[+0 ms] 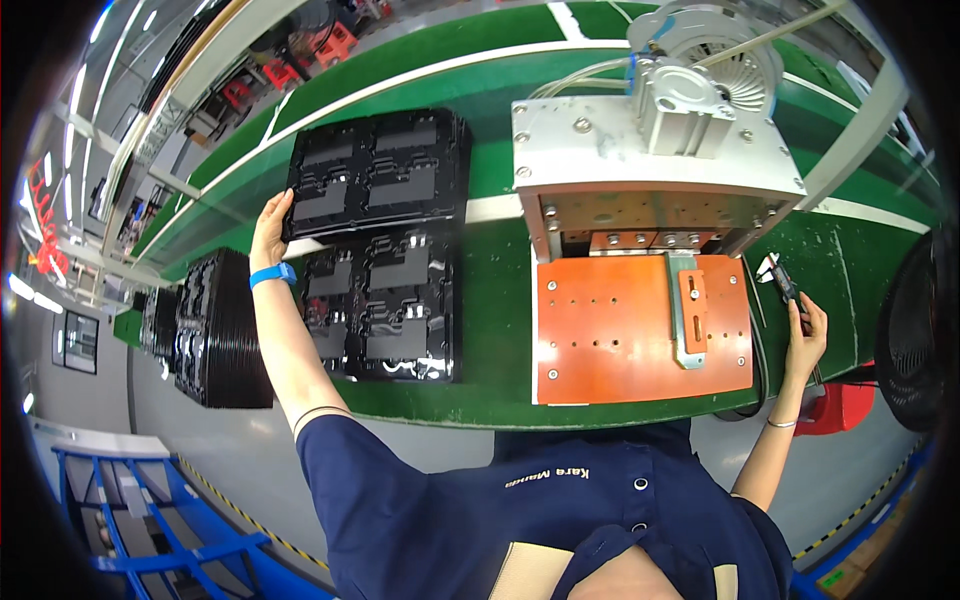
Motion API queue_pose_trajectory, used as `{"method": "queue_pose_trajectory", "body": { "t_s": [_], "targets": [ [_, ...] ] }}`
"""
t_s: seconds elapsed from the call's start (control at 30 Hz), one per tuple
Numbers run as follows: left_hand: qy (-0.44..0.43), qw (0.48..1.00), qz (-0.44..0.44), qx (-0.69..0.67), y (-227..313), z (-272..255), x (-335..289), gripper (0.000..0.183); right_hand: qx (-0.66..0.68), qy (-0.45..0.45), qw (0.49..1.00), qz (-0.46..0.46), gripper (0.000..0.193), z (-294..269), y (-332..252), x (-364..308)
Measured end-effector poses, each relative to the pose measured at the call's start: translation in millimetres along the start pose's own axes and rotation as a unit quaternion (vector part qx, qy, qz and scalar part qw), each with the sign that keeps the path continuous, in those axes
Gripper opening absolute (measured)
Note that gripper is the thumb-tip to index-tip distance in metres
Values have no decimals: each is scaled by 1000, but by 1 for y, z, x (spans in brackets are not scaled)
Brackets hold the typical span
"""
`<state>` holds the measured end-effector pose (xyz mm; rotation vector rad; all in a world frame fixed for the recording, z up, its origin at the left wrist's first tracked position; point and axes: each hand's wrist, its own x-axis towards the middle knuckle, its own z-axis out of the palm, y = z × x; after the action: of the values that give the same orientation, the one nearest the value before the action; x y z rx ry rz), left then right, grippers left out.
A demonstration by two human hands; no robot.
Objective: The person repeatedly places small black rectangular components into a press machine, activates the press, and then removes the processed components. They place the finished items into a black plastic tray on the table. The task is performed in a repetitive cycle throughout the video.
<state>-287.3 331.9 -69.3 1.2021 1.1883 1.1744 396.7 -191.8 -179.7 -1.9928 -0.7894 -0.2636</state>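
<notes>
Rests the left hand (270, 230) at the left rim of the upper black tray (400, 165), left of centre in the upper half of the frame. Touches with part-bent fingers only at the edge, probably to steady the tray without pressing on its moulded recesses. Cannot tell from above between a real pinch on the rim and light contact.

Reaches with the right hand (808, 335) to the caliper (784, 284), at the right of the frame on the green bench (500, 320). Meets its dark lower end with thumb and fingers loosely curled, close together; cannot tell between a firm hold and a bare touch. Points the measuring end toward the upper left, away from the palm, seemingly to have the handle part nearest the fingers.

Shows the lower black tray (405, 335) just below the upper one, lined up with it, likely for easy reach from the bench's near edge. Stands the metal press (655, 165) right of centre, with the orange plate (620, 370) jutting out in front and a metal strip (685, 353) laid across it, perhaps as a guide. Gathers further trays in a nested stack (215, 330) at the left, presumably to save room.
</notes>
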Motion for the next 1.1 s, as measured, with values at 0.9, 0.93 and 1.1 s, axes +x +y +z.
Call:
{"method": "queue_pose_trajectory", "body": {
  "t_s": [0.9,0.93,1.1],
  "targets": [
    [109,769,-22,629,-45,165,-47,85,4,-6,1000,-18,25,5,4,11],
    [122,773,-22,622,-46,169,-46,85,2,-7,1000,-23,25,5,5,11],
    [88,780,-9,619,-46,168,-40,85,22,-2,999,-23,24,5,13,11]
  ]
}}
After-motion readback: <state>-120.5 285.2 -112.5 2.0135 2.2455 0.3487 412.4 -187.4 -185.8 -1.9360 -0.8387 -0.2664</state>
